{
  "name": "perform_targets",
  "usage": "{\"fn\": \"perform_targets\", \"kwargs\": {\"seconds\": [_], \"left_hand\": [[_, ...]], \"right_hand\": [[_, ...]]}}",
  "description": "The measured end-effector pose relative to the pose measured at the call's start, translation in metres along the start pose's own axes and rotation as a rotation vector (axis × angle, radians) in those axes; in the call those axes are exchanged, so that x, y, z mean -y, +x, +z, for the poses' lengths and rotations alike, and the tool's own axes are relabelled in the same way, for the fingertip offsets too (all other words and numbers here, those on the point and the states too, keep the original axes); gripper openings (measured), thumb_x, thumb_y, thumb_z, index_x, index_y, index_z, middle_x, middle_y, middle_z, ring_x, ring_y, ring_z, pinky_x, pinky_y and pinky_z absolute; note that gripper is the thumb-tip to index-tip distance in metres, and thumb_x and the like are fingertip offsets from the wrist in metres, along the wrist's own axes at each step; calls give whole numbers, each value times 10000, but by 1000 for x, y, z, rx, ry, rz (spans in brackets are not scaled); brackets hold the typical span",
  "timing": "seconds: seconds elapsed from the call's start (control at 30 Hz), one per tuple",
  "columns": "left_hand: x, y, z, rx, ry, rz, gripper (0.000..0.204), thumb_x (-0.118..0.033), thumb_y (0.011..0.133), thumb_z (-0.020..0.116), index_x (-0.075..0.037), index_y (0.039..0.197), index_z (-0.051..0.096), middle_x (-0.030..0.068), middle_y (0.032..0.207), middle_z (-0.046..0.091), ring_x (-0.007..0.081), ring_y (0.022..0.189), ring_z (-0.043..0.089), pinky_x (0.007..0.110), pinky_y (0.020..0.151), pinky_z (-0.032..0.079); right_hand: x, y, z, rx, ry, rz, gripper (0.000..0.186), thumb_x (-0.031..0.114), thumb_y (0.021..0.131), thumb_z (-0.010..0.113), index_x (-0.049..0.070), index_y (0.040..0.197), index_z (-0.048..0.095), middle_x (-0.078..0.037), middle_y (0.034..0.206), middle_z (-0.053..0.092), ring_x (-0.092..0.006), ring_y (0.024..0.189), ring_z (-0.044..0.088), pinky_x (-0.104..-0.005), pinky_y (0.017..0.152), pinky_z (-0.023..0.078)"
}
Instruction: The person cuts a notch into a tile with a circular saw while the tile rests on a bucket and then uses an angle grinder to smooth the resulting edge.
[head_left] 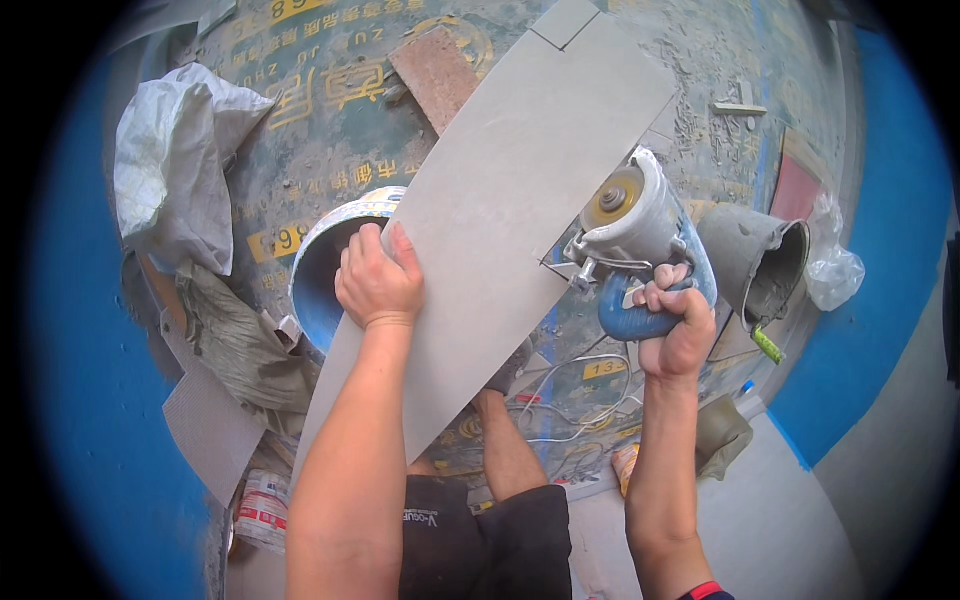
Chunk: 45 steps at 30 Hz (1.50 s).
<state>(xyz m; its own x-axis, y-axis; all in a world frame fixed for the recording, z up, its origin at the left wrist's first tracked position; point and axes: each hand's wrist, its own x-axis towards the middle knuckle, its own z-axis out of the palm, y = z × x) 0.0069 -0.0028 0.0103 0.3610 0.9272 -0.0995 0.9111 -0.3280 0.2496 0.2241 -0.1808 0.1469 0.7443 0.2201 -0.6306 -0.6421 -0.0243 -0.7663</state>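
A long grey tile (500, 190) lies slantwise before me, its far end to the right. Dark pencil-like lines mark its far end, and a small dark mark sits on its right edge near the saw. My left hand (380, 275) is closed on the tile's left edge, thumb on the top face. My right hand (676, 315) grips the blue handle of a handheld tile saw (640, 225) at the tile's right edge. Its round hub and dusty guard face up; whether the blade touches the tile I cannot tell.
A blue-lined bucket (335, 250) stands under the tile's left side. A white sack (185, 165) sits at far left. A reddish tile piece (435, 78) lies beyond. At right are a mortar-caked bucket (755, 260) and a clear plastic bag (832, 255). A pale cable (590, 420) loops near my leg.
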Motion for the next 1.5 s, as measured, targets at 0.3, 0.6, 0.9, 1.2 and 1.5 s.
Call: {"fn": "perform_targets", "kwargs": {"seconds": [0.3, 0.6, 0.9, 1.2, 1.5], "left_hand": [[-3, 0, -3, 21, -8, -15, 322, -387, 999, 498, -84, 927, 581, 119, 885, 653, 348, 850, 641, 483, 712, 496], [-3, 0, -4, 20, -11, -21, 330, -394, 1000, 496, -85, 925, 588, 116, 884, 652, 345, 852, 641, 481, 716, 495], [-2, 1, -2, -6, 2, -10, 316, -404, 972, 536, -104, 882, 574, 80, 838, 628, 308, 809, 634, 450, 689, 482], [-3, 1, -4, 22, 2, -26, 322, -399, 989, 518, -95, 906, 586, 95, 871, 646, 326, 842, 641, 464, 712, 494], [-1, 1, -1, -15, 3, -8, 326, -418, 975, 533, -109, 885, 586, 78, 845, 631, 301, 804, 635, 445, 693, 486]], "right_hand": [[-1, -6, -9, 53, -10, 23, 167, 24, 726, 513, 62, 888, 500, -55, 898, 497, -171, 721, 480, -367, 749, 434], [-1, -12, 3, -27, -14, 29, 129, 3, 704, 518, 71, 809, 488, -72, 857, 500, -184, 687, 481, -361, 700, 444], [-5, -15, -5, 41, -39, 44, 168, 31, 720, 521, 71, 879, 483, -45, 885, 480, -161, 714, 481, -356, 748, 440], [-6, -18, -5, 26, -48, 61, 201, 27, 718, 518, 68, 911, 481, -42, 885, 479, -159, 713, 482, -354, 753, 437], [-10, -21, -4, 29, -38, 79, 208, 27, 719, 524, 77, 915, 480, -29, 855, 476, -156, 704, 477, -353, 752, 438]]}}
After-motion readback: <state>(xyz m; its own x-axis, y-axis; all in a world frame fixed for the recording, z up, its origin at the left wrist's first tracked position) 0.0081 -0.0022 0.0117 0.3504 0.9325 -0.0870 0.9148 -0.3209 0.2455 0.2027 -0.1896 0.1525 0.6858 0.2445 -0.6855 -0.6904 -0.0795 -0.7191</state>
